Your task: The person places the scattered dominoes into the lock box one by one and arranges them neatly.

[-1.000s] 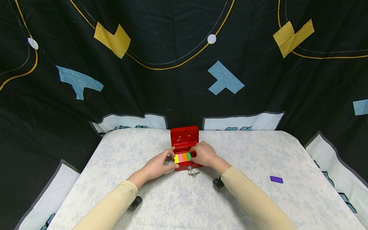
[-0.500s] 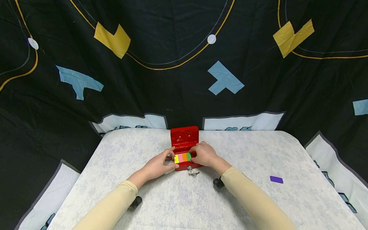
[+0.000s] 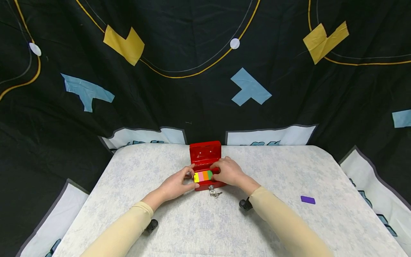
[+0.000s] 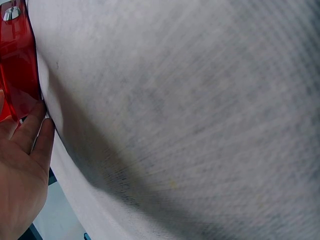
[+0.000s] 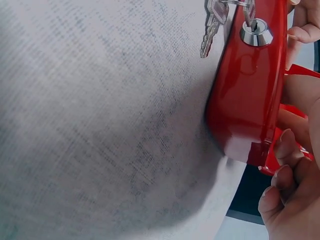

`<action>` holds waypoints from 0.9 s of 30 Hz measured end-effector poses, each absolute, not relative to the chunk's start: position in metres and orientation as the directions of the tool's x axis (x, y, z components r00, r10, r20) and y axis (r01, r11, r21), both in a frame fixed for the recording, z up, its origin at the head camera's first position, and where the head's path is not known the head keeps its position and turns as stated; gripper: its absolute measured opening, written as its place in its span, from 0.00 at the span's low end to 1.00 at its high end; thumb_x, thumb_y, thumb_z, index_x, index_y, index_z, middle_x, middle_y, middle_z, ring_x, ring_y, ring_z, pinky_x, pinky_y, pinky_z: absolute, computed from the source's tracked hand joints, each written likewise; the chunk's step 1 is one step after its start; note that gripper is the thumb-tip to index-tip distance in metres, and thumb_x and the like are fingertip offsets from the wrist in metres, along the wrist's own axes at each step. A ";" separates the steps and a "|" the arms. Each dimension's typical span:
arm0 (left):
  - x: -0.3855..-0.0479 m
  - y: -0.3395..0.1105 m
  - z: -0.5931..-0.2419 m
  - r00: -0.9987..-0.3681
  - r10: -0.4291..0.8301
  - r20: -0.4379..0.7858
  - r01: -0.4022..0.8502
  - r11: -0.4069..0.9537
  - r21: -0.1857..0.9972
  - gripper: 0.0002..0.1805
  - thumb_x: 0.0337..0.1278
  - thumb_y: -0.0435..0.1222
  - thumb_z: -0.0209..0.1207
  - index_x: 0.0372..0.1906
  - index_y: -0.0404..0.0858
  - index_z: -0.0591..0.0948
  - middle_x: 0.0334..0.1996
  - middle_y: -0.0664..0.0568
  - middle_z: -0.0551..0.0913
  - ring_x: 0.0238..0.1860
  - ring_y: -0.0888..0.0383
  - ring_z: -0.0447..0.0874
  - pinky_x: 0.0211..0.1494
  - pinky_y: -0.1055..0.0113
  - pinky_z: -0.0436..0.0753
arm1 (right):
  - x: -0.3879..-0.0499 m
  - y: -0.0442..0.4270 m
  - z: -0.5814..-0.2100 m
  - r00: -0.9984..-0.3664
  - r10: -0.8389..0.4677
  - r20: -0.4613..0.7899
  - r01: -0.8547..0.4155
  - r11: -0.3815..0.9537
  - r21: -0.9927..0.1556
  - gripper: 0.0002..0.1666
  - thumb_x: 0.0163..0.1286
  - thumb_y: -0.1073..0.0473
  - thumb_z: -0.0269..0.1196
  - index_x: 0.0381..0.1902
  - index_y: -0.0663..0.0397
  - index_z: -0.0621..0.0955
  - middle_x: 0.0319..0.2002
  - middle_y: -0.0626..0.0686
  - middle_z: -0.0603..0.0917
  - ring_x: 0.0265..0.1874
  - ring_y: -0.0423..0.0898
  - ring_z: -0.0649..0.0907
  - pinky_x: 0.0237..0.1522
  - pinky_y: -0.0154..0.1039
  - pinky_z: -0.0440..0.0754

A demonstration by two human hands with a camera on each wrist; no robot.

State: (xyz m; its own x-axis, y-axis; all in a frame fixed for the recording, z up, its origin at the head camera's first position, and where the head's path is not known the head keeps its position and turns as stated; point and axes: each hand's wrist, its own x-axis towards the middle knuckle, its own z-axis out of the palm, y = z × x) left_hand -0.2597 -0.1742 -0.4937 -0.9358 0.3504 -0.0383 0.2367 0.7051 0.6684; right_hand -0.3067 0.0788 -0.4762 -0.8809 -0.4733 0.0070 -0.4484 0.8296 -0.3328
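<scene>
An open red cash box (image 3: 205, 151) stands at the table's far middle, its lid raised at the back. Across its front part lies a striped set of sticky notes (image 3: 203, 175), yellow, pink, orange and green from left to right. My left hand (image 3: 174, 183) holds the box's left end, thumb at the front and fingers farther back; in the left wrist view its fingertips touch the box's side. My right hand (image 3: 229, 171) reaches over the right end and pinches the green end of the notes; its fingertips are partly hidden. Keys (image 5: 215, 27) hang at the front lock (image 5: 256, 32).
A small purple block (image 3: 308, 200) lies on the pale patterned table (image 3: 199, 228) to the right. Behind the table hangs a dark cloth (image 3: 192, 103) with yellow and blue shapes. A black wrist device (image 3: 245, 204) sits under each forearm.
Both hands stay almost in place at the box. The whole head view has shifted slightly, and the right forearm sits a little farther right. The sticky notes stay in the box.
</scene>
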 end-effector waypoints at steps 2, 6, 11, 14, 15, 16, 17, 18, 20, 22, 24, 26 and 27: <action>-0.260 -0.174 -0.493 -0.936 0.350 -0.037 0.236 0.702 0.672 0.23 0.59 0.57 0.69 0.50 0.53 0.73 0.78 0.59 0.63 0.62 0.55 0.76 0.64 0.47 0.74 | -0.305 0.080 -0.475 -0.880 -0.474 0.023 -0.452 0.822 -0.347 0.24 0.64 0.46 0.73 0.56 0.46 0.87 0.52 0.47 0.87 0.47 0.46 0.76 0.49 0.43 0.77; -0.260 -0.175 -0.493 -0.936 0.351 -0.032 0.240 0.701 0.672 0.23 0.59 0.57 0.69 0.50 0.52 0.73 0.78 0.58 0.62 0.63 0.55 0.76 0.63 0.46 0.74 | -0.302 0.085 -0.472 -0.878 -0.474 0.065 -0.461 0.801 -0.383 0.22 0.65 0.48 0.72 0.55 0.48 0.87 0.52 0.48 0.87 0.47 0.46 0.77 0.50 0.43 0.77; -0.260 -0.174 -0.494 -0.935 0.353 -0.029 0.245 0.702 0.669 0.24 0.58 0.57 0.69 0.50 0.52 0.73 0.78 0.59 0.62 0.63 0.56 0.76 0.64 0.47 0.74 | -0.296 0.094 -0.470 -0.879 -0.466 0.100 -0.463 0.788 -0.407 0.22 0.66 0.48 0.71 0.55 0.49 0.87 0.51 0.50 0.87 0.47 0.46 0.77 0.49 0.44 0.77; -0.261 -0.174 -0.494 -0.936 0.350 -0.029 0.243 0.704 0.667 0.24 0.58 0.56 0.70 0.50 0.52 0.73 0.78 0.61 0.62 0.63 0.57 0.76 0.64 0.48 0.74 | -0.294 0.102 -0.469 -0.877 -0.465 0.120 -0.471 0.785 -0.404 0.23 0.66 0.48 0.71 0.56 0.48 0.86 0.40 0.48 0.86 0.42 0.45 0.75 0.43 0.43 0.76; -0.261 -0.173 -0.494 -0.937 0.349 -0.031 0.241 0.705 0.667 0.24 0.58 0.56 0.70 0.50 0.52 0.73 0.78 0.61 0.62 0.63 0.58 0.76 0.65 0.49 0.74 | -0.293 0.104 -0.468 -0.878 -0.462 0.125 -0.471 0.784 -0.405 0.23 0.66 0.48 0.71 0.57 0.48 0.86 0.37 0.46 0.84 0.41 0.45 0.75 0.41 0.42 0.75; -0.261 -0.173 -0.494 -0.937 0.348 -0.034 0.238 0.706 0.667 0.24 0.58 0.56 0.70 0.51 0.52 0.73 0.78 0.62 0.62 0.63 0.58 0.76 0.65 0.49 0.74 | -0.292 0.107 -0.467 -0.879 -0.459 0.128 -0.469 0.784 -0.407 0.24 0.66 0.47 0.71 0.57 0.48 0.86 0.33 0.45 0.82 0.39 0.45 0.74 0.39 0.42 0.75; -0.261 -0.173 -0.494 -0.937 0.347 -0.035 0.237 0.706 0.667 0.24 0.58 0.56 0.70 0.51 0.52 0.73 0.78 0.63 0.62 0.63 0.58 0.76 0.65 0.49 0.73 | -0.291 0.110 -0.467 -0.881 -0.454 0.133 -0.466 0.783 -0.412 0.24 0.66 0.48 0.71 0.58 0.48 0.85 0.30 0.44 0.80 0.37 0.44 0.73 0.36 0.41 0.73; -0.260 -0.173 -0.494 -0.937 0.349 -0.032 0.239 0.705 0.667 0.24 0.58 0.56 0.70 0.51 0.52 0.73 0.78 0.62 0.62 0.62 0.58 0.76 0.65 0.49 0.74 | -0.291 0.112 -0.466 -0.883 -0.449 0.136 -0.463 0.785 -0.412 0.24 0.66 0.47 0.71 0.58 0.47 0.85 0.28 0.43 0.77 0.36 0.44 0.73 0.34 0.41 0.72; -0.260 -0.173 -0.494 -0.937 0.347 -0.036 0.236 0.706 0.667 0.25 0.57 0.56 0.70 0.51 0.52 0.74 0.78 0.62 0.62 0.62 0.59 0.76 0.65 0.49 0.74 | -0.289 0.118 -0.465 -0.888 -0.438 0.138 -0.453 0.785 -0.422 0.25 0.66 0.47 0.72 0.59 0.47 0.85 0.27 0.42 0.75 0.35 0.44 0.73 0.33 0.40 0.72; -0.260 -0.174 -0.494 -0.938 0.345 -0.038 0.233 0.707 0.668 0.25 0.57 0.56 0.70 0.52 0.52 0.74 0.78 0.62 0.61 0.62 0.59 0.77 0.65 0.48 0.74 | -0.287 0.124 -0.464 -0.890 -0.433 0.144 -0.451 0.784 -0.428 0.25 0.65 0.48 0.72 0.59 0.47 0.85 0.27 0.42 0.75 0.34 0.44 0.72 0.32 0.40 0.71; -0.260 -0.174 -0.495 -0.938 0.345 -0.036 0.234 0.706 0.668 0.25 0.57 0.57 0.70 0.52 0.52 0.74 0.78 0.62 0.61 0.62 0.58 0.76 0.65 0.48 0.74 | -0.286 0.130 -0.464 -0.889 -0.433 0.149 -0.453 0.782 -0.428 0.25 0.66 0.48 0.71 0.59 0.48 0.85 0.27 0.42 0.75 0.34 0.44 0.72 0.32 0.41 0.71; -0.260 -0.174 -0.495 -0.939 0.342 -0.042 0.228 0.708 0.668 0.25 0.57 0.57 0.70 0.51 0.52 0.73 0.78 0.63 0.61 0.62 0.59 0.76 0.65 0.49 0.74 | -0.285 0.136 -0.464 -0.889 -0.432 0.154 -0.454 0.781 -0.430 0.25 0.66 0.49 0.71 0.59 0.49 0.85 0.27 0.42 0.75 0.34 0.44 0.71 0.32 0.41 0.70; -0.260 -0.174 -0.495 -0.939 0.342 -0.042 0.228 0.709 0.667 0.25 0.57 0.57 0.70 0.51 0.52 0.73 0.78 0.62 0.61 0.62 0.59 0.76 0.65 0.49 0.74 | -0.285 0.138 -0.464 -0.888 -0.432 0.156 -0.455 0.780 -0.429 0.25 0.66 0.49 0.71 0.59 0.49 0.85 0.27 0.42 0.75 0.34 0.44 0.71 0.32 0.41 0.70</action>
State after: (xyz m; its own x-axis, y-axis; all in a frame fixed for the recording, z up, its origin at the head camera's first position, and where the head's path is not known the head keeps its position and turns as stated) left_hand -0.2599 -0.1737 -0.4946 -0.9387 0.3422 -0.0422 0.2285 0.7088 0.6673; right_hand -0.2846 0.1384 -0.4639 -0.8881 -0.4324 0.1557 -0.4551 0.7802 -0.4292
